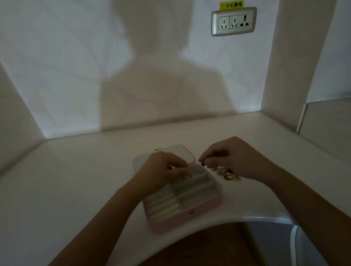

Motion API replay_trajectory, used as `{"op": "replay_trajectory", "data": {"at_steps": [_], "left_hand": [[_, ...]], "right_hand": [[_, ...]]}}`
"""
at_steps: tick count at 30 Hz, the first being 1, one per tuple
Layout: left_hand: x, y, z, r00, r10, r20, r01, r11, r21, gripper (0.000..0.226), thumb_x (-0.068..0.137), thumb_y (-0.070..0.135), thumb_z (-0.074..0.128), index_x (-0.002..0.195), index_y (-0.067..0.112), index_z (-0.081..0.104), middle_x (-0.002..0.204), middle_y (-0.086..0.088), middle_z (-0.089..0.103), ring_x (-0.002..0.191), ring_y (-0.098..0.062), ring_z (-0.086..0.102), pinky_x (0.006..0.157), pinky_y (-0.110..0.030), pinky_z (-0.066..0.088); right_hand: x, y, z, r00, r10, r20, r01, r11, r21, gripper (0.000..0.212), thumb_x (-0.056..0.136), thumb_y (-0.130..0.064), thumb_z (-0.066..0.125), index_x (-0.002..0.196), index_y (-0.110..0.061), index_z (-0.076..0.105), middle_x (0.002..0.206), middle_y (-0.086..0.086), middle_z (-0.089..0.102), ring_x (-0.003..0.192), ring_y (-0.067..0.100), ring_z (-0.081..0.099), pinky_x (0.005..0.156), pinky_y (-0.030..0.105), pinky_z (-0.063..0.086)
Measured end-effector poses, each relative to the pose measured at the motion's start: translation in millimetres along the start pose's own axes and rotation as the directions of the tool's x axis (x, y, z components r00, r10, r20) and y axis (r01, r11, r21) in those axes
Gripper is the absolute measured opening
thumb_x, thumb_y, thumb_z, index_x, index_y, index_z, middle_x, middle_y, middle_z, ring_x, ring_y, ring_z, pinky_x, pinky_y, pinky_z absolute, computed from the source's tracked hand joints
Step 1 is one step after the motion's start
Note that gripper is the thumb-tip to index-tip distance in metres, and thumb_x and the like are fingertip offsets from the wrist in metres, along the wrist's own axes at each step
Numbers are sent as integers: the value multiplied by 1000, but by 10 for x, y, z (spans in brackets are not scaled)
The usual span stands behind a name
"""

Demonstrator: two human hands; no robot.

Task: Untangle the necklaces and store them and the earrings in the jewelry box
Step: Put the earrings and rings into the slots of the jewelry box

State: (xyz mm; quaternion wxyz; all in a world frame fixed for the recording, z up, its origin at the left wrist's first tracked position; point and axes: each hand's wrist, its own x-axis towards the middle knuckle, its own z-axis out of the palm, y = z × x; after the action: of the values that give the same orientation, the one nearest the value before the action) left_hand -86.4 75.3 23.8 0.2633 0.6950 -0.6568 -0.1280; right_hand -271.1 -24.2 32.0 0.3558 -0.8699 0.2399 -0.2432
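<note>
A pink jewelry box (195, 213) stands open on the white desk, its lid (179, 153) laid back with a dotted white panel. Inside are ring rolls at the left and long compartments at the right. My left hand (162, 170) hovers over the box's far compartment with fingertips pinched together; whatever it holds is too small to see. My right hand (230, 156) is just right of the box, fingers curled above a heap of gold jewelry (226, 173). A thin chain may run between the hands, but the dim light hides it.
The white desk (81, 178) sits in an alcove with walls at the back and both sides. A power socket (234, 21) is high on the back wall. The desk's front edge curves inward near me, with wooden floor (187, 254) below.
</note>
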Motion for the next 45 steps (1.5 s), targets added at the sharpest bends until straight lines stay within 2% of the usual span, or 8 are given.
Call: {"op": "replay_trajectory", "data": {"at_steps": [3, 6, 14, 20, 24, 29, 37, 45], "left_hand": [[-68, 34, -208, 999, -42, -32, 34, 973, -229, 7, 82, 26, 67, 86, 31, 71, 77, 11, 72, 71, 2, 66, 67, -8, 48], [-152, 44, -376, 997, -76, -15, 65, 932, -357, 10, 77, 15, 73, 85, 19, 71, 73, -1, 74, 66, -9, 70, 65, -18, 55], [-252, -69, -401, 976, -200, -83, 170, 944, -282, 7, 72, 14, 77, 70, 19, 72, 60, 5, 70, 53, -2, 63, 53, -14, 51], [-309, -154, -398, 962, -273, -2, 259, 915, -310, 9, 75, 8, 74, 72, 16, 72, 68, -2, 72, 56, -5, 66, 54, -14, 52], [-325, -192, -325, 946, -324, -13, 298, 885, -357, 11, 81, 4, 68, 82, 15, 72, 65, 0, 69, 52, -1, 62, 50, -11, 48], [-299, -227, -228, 936, -352, 6, 337, 890, -306, 13, 78, 8, 72, 73, 21, 73, 65, 1, 70, 56, -4, 63, 57, -12, 50], [-199, -230, -169, 932, -362, -24, 357, 928, -108, 6, 79, 20, 72, 84, 20, 76, 71, 4, 67, 55, -4, 51, 53, -14, 44], [-132, -244, -133, 931, -364, -28, 363, 931, -29, 7, 76, 22, 75, 72, 24, 70, 69, 6, 58, 55, -4, 47, 48, -12, 40]], "right_hand": [[114, -147, 137, 998, -26, 53, 29, 998, -54, 13, 79, -12, 72, 88, -20, 73, 82, -8, 72, 76, 0, 65, 74, 17, 52], [234, -313, 243, 998, -51, 41, 52, 998, -28, 14, 75, -9, 75, 84, -17, 68, 81, -4, 72, 74, 3, 67, 73, 19, 54], [384, -478, 474, 987, -120, 103, 135, 979, -151, 18, 79, -8, 70, 81, -21, 58, 79, -6, 66, 72, 5, 64, 66, 19, 53], [400, -392, 617, 990, -74, 119, 83, 994, -71, 27, 77, -8, 73, 76, -26, 53, 82, -7, 65, 75, 5, 62, 62, 15, 46], [364, -316, 643, 997, -61, 36, 60, 998, 16, 15, 83, -11, 68, 84, -23, 59, 86, -4, 69, 77, 5, 64, 59, 10, 45], [195, -88, 613, 989, -74, -128, 56, 989, -140, 6, 89, -13, 61, 89, -18, 63, 83, -12, 61, 78, 1, 58, 70, 5, 44], [63, 88, 696, 982, -162, -99, 125, 943, -309, 8, 90, -12, 57, 94, -15, 63, 91, -5, 60, 81, 6, 51, 71, 11, 36], [71, 107, 699, 979, -177, -100, 140, 943, -301, 10, 90, -13, 56, 95, -15, 65, 92, -4, 62, 81, 7, 53, 72, 12, 38]]}}
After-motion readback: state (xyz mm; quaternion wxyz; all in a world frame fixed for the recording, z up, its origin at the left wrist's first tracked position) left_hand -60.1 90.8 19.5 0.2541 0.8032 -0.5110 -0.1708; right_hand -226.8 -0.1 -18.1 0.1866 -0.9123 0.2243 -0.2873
